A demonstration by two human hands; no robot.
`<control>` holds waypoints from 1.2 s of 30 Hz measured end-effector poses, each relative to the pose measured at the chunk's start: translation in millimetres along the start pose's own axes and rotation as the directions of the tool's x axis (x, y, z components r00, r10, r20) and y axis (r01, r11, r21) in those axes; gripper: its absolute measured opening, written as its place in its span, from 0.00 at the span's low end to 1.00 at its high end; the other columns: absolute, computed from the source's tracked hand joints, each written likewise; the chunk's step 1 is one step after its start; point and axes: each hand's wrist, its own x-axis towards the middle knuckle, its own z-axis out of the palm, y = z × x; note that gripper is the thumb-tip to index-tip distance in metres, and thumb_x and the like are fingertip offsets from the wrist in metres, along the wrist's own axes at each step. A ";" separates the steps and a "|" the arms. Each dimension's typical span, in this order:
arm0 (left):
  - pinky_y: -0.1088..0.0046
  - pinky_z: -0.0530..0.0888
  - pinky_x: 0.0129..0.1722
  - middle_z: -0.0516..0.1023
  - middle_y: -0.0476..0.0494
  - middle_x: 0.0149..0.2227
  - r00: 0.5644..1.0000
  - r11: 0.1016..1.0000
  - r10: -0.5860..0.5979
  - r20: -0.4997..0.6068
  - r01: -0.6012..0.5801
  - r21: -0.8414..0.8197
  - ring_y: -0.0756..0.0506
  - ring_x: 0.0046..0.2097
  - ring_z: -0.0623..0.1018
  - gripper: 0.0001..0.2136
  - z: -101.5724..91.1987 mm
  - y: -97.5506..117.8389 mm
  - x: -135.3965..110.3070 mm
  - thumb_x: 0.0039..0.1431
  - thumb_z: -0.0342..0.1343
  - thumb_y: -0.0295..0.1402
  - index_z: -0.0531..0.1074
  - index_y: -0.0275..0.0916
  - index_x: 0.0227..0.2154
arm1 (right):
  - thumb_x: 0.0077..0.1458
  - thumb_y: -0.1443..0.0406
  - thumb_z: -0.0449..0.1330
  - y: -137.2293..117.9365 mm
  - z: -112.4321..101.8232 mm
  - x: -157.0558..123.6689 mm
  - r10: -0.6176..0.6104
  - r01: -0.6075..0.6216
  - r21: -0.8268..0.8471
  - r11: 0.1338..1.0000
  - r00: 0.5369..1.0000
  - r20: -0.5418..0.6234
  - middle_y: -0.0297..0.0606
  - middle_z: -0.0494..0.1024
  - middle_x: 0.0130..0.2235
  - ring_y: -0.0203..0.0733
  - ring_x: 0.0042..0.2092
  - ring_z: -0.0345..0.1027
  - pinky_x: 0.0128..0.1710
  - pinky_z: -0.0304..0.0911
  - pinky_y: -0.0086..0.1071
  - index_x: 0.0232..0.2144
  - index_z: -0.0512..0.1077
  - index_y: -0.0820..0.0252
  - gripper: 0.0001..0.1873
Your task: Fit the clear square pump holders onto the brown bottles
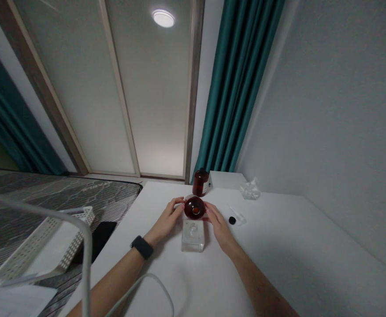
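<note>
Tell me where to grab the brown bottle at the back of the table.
Wrap your fingers around the round middle of the brown bottle, coming from its left side. It stands upright with straight walls, and a white box sits close on its right.

No words, brands or numbers can be read. Between the left hand [166, 219] and right hand [220, 226], the round dark-red glass vessel [194, 208] shows nothing legible. Beyond the hands, the tall amber glass bottle [200, 183] has a white label edge, too small to read. The black wristwatch [142, 247] on the left wrist shows only a dark face.
</note>
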 end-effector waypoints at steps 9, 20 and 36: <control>0.63 0.70 0.52 0.78 0.42 0.42 1.000 0.997 0.024 -0.008 -0.024 0.070 0.41 0.47 0.75 0.18 4.2 3.8 1.8 0.67 0.46 0.48 0.71 0.38 0.41 | 0.61 0.55 0.56 -3.2 0.8 1.1 0.026 -0.024 -0.047 0.999 0.999 0.041 0.37 0.71 0.61 0.50 0.63 0.61 0.64 0.56 0.47 0.56 0.71 0.51 0.23; 0.59 0.66 0.59 0.78 0.37 0.53 0.996 0.999 -0.050 0.070 0.051 -0.012 0.38 0.56 0.74 0.23 2.5 -1.9 6.8 0.67 0.45 0.49 0.74 0.36 0.50 | 0.58 0.48 0.58 11.2 -1.1 3.2 0.110 -0.111 0.028 0.993 0.994 0.019 0.38 0.69 0.63 0.53 0.60 0.65 0.59 0.61 0.50 0.59 0.68 0.50 0.29; 0.67 0.72 0.42 0.79 0.43 0.37 0.970 0.974 0.205 -0.127 -0.190 0.123 0.43 0.41 0.77 0.10 -0.6 38.8 -3.1 0.62 0.53 0.38 0.75 0.38 0.36 | 0.65 0.61 0.48 2.9 -7.2 5.5 -0.179 0.136 -0.322 0.937 0.978 -0.107 0.45 0.76 0.53 0.47 0.53 0.71 0.53 0.66 0.44 0.54 0.69 0.56 0.19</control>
